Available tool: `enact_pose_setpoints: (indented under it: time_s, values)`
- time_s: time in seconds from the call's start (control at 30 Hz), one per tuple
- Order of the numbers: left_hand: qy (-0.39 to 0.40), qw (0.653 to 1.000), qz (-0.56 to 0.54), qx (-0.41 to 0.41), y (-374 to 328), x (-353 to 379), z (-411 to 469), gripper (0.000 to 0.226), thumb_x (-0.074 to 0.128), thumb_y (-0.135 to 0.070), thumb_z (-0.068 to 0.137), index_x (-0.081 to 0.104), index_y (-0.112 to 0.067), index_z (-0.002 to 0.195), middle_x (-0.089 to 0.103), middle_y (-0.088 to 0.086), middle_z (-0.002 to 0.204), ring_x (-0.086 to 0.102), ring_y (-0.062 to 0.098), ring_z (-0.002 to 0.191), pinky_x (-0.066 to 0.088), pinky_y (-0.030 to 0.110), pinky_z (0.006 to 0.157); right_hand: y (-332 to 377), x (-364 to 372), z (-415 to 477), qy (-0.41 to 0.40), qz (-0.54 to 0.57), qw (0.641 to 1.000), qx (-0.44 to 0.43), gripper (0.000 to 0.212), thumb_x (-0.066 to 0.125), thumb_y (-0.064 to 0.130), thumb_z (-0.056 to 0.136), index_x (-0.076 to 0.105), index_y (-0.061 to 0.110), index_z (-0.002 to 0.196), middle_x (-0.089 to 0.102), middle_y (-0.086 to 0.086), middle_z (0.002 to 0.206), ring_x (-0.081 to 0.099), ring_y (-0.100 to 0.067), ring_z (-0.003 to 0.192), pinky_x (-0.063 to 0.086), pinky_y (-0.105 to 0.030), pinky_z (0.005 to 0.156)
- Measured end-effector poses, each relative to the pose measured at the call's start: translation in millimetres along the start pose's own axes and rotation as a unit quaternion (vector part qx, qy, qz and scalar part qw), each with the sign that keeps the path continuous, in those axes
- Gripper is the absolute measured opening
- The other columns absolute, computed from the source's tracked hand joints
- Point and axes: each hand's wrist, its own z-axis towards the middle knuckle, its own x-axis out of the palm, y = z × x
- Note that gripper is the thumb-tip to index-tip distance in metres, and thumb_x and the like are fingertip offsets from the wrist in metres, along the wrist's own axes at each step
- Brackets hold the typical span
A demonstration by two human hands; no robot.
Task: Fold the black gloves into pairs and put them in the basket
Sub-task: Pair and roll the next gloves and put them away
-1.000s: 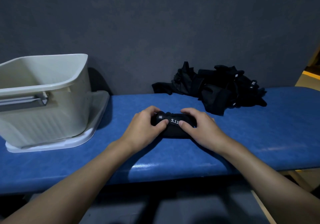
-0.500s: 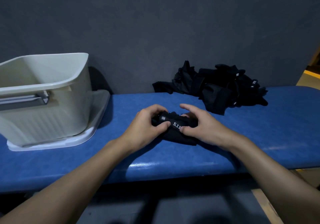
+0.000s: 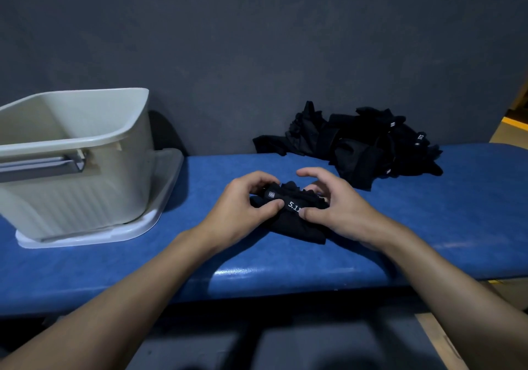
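The left hand [image 3: 243, 208] and right hand [image 3: 340, 209] are pinching the glove bundle [image 3: 298, 226] at the middle of the tabletop [image 3: 457, 212], thumbs pressing its cuff, probably so the fold holds. The basket [image 3: 74, 152] is standing at the left edge.

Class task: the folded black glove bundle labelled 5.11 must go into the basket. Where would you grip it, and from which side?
Grip the folded black fabric glove bundle at its bunched top, on the white-lettered cuff band, coming from above. The folds gather there, so a pinch probably keeps the pair together. The left hand pinches that band and is nearer the beige plastic basket.
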Motion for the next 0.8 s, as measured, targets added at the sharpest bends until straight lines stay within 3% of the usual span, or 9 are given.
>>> enact_pose_setpoints:
  time_s: [0.27,0.37,0.43,0.5,0.6,0.67,0.8]
  values:
    - [-0.064,0.998,0.022,-0.015,-1.0,-3.6,0.0,0.044,0.078,-0.024,0.084,0.055,-0.03,0.12,0.059,-0.015,0.122,0.054,0.001,0.117,0.04,0.013,0.096,6.1,6.2,-0.3,-0.095,0.061,0.993,-0.033,0.058,0.069,-0.005,0.082,0.05,0.024,0.129,0.061,-0.012,0.105,0.062,-0.01,0.083,0.054,-0.024,0.076]
    - [-0.119,0.992,0.038,-0.02,-5.5,-6.0,-1.1,0.048,0.077,-0.03,0.084,0.051,-0.031,0.125,0.053,-0.012,0.127,0.051,0.003,0.119,0.036,0.007,0.095,8.3,9.7,0.7,-0.151,0.109,0.981,-0.049,0.057,0.069,-0.007,0.082,0.051,0.026,0.126,0.061,-0.014,0.109,0.065,-0.013,0.087,0.057,-0.032,0.082]
    - [-0.12,0.992,-0.02,-0.047,-11.8,-6.8,-2.3,0.051,0.077,-0.033,0.084,0.046,-0.041,0.123,0.054,-0.011,0.127,0.058,0.006,0.112,0.046,0.019,0.093,8.9,12.6,1.3,-0.175,0.134,0.974,-0.056,0.057,0.071,-0.005,0.081,0.053,0.03,0.123,0.061,-0.015,0.113,0.067,-0.017,0.093,0.057,-0.038,0.089]
    - [-0.119,0.986,-0.098,-0.066,-20.3,-5.4,-4.1,0.049,0.078,-0.028,0.084,0.046,-0.045,0.117,0.061,-0.007,0.118,0.066,0.01,0.094,0.057,0.032,0.088,10.0,16.3,1.3,-0.185,0.152,0.969,-0.06,0.057,0.074,0.001,0.079,0.055,0.037,0.119,0.06,-0.016,0.117,0.066,-0.026,0.103,0.054,-0.045,0.096]
    - [-0.137,0.97,-0.189,-0.067,-32.4,-2.5,-5.7,0.05,0.074,-0.01,0.088,0.046,-0.03,0.124,0.068,-0.001,0.101,0.063,0.01,0.071,0.057,0.021,0.074,13.4,23.9,-0.5,-0.172,0.164,0.969,-0.069,0.057,0.076,0.012,0.073,0.056,0.043,0.117,0.06,-0.014,0.116,0.066,-0.026,0.105,0.052,-0.046,0.098]
    - [-0.156,0.954,-0.249,-0.065,-38.3,-3.2,-5.3,0.053,0.071,-0.004,0.089,0.044,-0.022,0.13,0.072,0.003,0.096,0.067,0.011,0.073,0.056,0.022,0.069,14.6,29.1,-1.8,-0.151,0.174,0.97,-0.075,0.059,0.075,0.004,0.077,0.054,0.038,0.12,0.059,-0.012,0.114,0.066,-0.02,0.101,0.055,-0.042,0.094]
    - [-0.172,0.935,-0.304,-0.057,-43.6,-8.5,-5.2,0.06,0.07,0.003,0.088,0.04,-0.023,0.133,0.074,0.014,0.103,0.073,0.017,0.084,0.056,0.025,0.069,20.7,36.8,-4.6,-0.118,0.182,0.972,-0.088,0.065,0.068,-0.012,0.081,0.048,0.031,0.126,0.055,-0.006,0.108,0.066,-0.012,0.09,0.057,-0.033,0.079]
